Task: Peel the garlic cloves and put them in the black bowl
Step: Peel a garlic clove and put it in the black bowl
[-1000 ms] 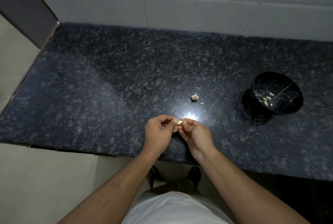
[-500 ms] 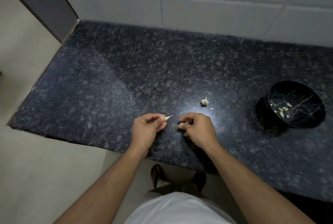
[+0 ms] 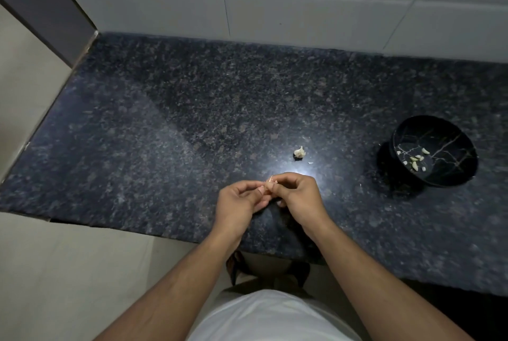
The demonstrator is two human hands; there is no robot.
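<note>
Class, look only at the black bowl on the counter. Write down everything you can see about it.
The black bowl is round, dark and glossy, with thin pale veins like marble inside; what it is made of cannot be told. It stands on a narrower dark base and looks tipped, its opening facing the camera. It sits on the speckled dark countertop, to the right of both hands, which do not touch it. Several pale peeled garlic cloves lie inside, low in its hollow.
</note>
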